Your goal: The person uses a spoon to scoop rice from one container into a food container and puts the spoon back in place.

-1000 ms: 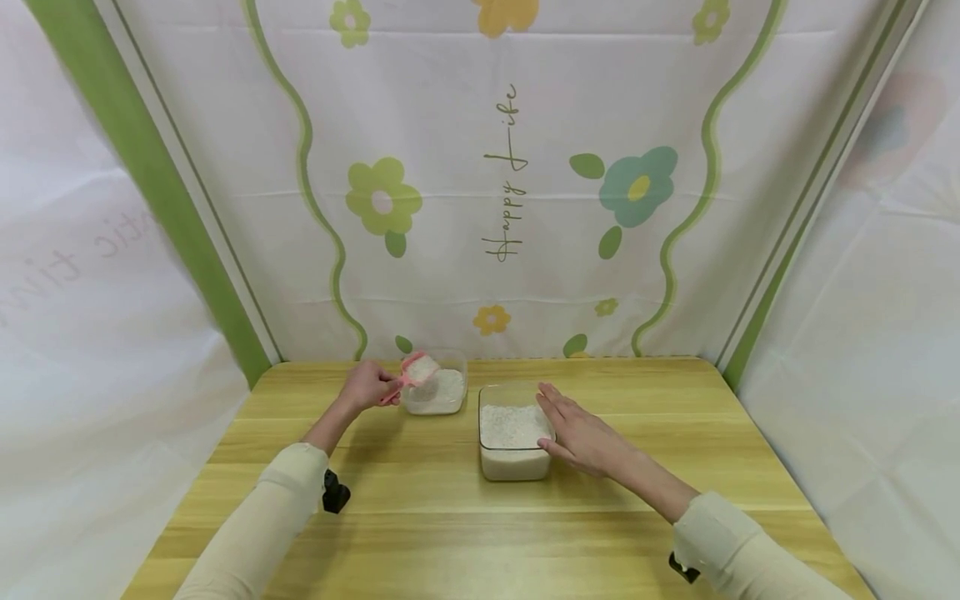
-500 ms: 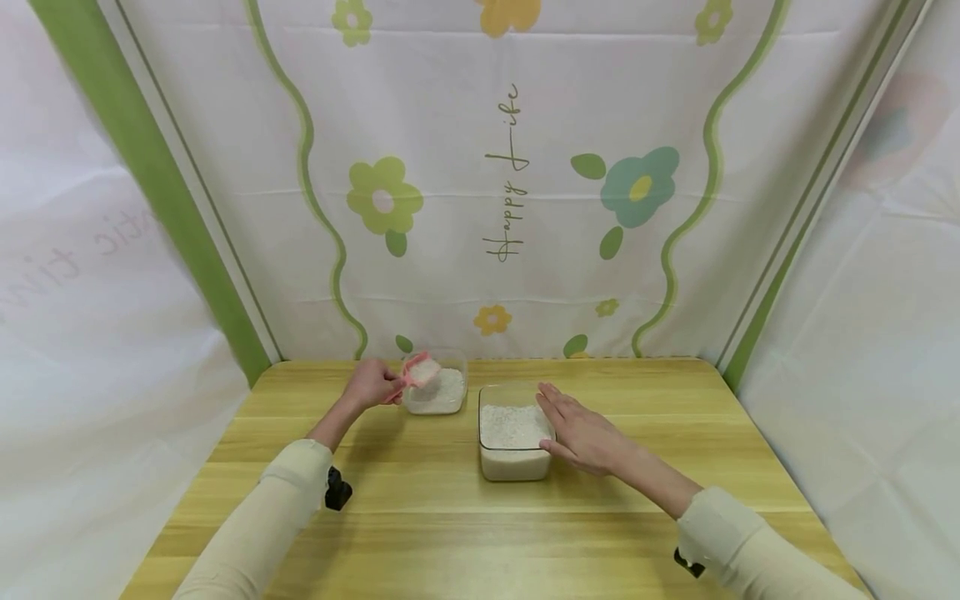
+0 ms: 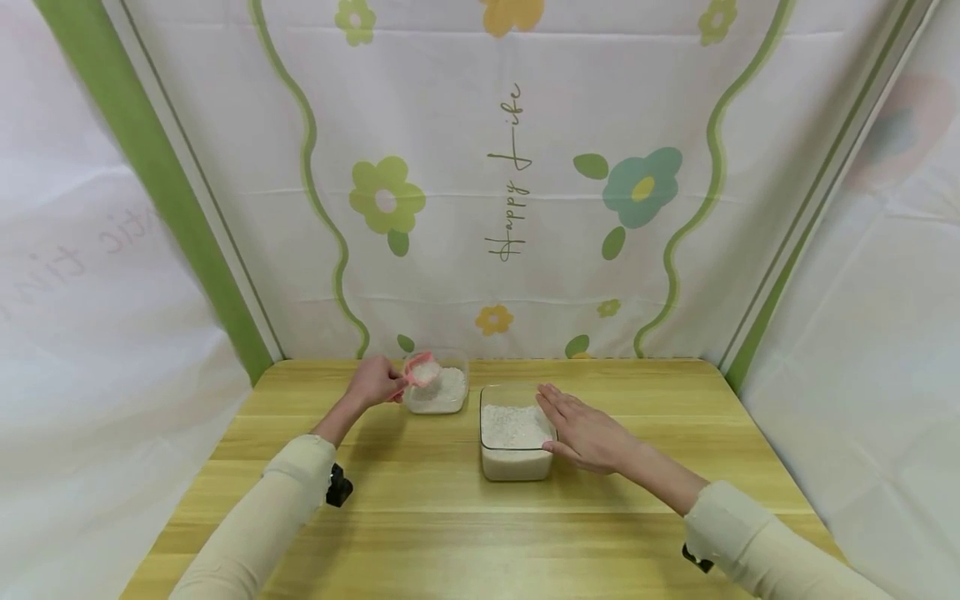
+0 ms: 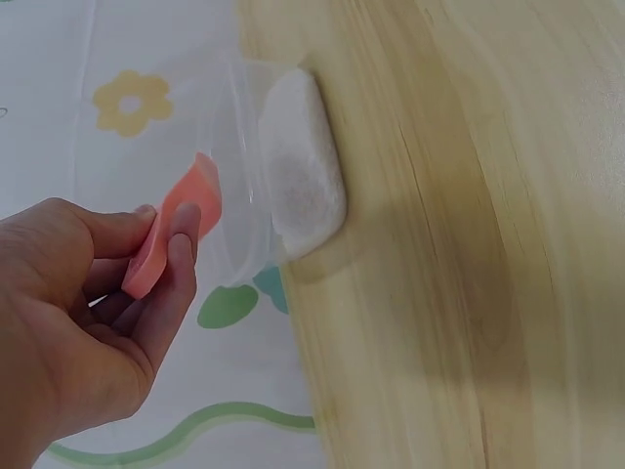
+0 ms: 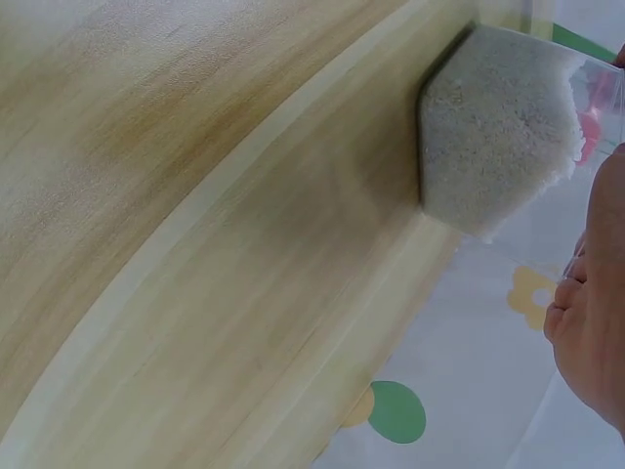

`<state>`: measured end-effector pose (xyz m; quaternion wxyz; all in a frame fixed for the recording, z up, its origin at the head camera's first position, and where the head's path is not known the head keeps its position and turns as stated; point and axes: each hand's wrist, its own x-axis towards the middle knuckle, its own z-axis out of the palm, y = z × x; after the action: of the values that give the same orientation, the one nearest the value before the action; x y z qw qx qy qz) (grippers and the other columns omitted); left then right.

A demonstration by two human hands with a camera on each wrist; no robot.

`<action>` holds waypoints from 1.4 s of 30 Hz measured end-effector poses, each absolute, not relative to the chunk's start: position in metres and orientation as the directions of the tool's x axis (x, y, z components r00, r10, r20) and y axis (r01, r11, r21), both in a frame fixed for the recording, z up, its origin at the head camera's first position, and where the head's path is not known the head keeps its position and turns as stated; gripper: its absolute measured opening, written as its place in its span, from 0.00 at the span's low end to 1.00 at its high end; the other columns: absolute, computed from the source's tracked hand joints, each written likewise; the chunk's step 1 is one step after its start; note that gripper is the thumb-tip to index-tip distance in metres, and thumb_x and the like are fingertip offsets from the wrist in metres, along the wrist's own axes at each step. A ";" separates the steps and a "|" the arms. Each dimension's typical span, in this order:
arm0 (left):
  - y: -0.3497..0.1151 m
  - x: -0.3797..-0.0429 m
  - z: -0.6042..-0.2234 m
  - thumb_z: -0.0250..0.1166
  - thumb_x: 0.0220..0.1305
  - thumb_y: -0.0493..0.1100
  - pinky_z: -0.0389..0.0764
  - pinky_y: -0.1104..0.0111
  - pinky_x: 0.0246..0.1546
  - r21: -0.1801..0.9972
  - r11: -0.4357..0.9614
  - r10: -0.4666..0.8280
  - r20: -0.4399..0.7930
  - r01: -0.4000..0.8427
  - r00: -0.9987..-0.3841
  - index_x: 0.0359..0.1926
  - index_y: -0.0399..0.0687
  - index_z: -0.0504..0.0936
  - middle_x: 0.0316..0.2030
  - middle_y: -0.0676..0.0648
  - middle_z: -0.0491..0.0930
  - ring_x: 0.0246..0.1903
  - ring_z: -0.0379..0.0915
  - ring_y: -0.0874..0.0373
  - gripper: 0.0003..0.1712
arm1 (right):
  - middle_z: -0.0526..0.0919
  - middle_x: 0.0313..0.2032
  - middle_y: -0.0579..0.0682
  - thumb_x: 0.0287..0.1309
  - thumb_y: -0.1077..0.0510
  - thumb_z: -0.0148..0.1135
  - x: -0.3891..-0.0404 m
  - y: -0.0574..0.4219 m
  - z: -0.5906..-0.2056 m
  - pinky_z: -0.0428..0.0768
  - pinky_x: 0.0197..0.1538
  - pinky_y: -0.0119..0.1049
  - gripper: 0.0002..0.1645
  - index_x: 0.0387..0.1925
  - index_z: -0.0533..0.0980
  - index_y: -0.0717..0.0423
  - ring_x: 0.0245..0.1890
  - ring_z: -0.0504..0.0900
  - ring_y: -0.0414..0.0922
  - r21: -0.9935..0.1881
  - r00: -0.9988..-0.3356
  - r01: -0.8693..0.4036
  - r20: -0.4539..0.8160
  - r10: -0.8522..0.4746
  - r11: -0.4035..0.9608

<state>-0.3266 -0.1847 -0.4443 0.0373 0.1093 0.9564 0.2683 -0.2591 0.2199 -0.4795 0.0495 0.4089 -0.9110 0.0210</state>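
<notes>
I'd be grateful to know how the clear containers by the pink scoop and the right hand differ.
The clear, square, pale-rimmed container by the pink scoop looks smaller; the clear, square, dark-rimmed container beside the right hand looks larger. The pale-rimmed one stands farther back, the dark-rimmed one nearer the front. Both hold white, grainy material.

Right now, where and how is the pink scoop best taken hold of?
Probably by the handle of the pink scoop, from the person's left, in a thumb-and-finger pinch, as the left hand holds it: the handle points that way, while the bowl carries white grains beside the small clear container's opening.
</notes>
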 end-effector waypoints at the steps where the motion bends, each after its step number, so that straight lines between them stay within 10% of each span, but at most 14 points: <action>1: -0.184 -0.327 -0.445 0.63 0.68 0.40 0.72 0.73 0.20 0.511 0.836 0.235 -0.006 0.199 -0.972 0.21 0.40 0.89 0.18 0.48 0.85 0.18 0.80 0.60 0.18 | 0.50 0.77 0.64 0.75 0.39 0.43 -0.259 0.220 -0.479 0.61 0.74 0.50 0.44 0.76 0.50 0.67 0.78 0.51 0.56 0.003 -0.660 -0.748 0.105 -0.744 0.664; 23: -0.184 -0.328 -0.450 0.65 0.68 0.38 0.79 0.69 0.23 0.401 0.870 0.313 0.002 0.287 -0.950 0.15 0.47 0.84 0.20 0.48 0.86 0.22 0.84 0.57 0.21 | 0.52 0.77 0.65 0.76 0.38 0.42 -0.261 0.220 -0.479 0.61 0.74 0.50 0.45 0.76 0.49 0.66 0.78 0.51 0.56 -0.004 -0.658 -0.751 0.090 -0.748 0.660; 42: -0.185 -0.333 -0.457 0.66 0.66 0.36 0.73 0.71 0.25 0.176 0.874 0.437 0.121 0.453 -0.891 0.36 0.42 0.91 0.33 0.43 0.89 0.23 0.80 0.60 0.07 | 0.50 0.77 0.63 0.75 0.37 0.41 -0.262 0.220 -0.482 0.60 0.75 0.50 0.45 0.77 0.49 0.66 0.78 0.50 0.55 -0.010 -0.669 -0.741 0.090 -0.738 0.671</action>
<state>-0.3328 -0.1853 -0.4565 -0.0386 0.2301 0.9672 0.1004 -0.2616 0.2204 -0.4819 0.0393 0.4049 -0.9132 0.0229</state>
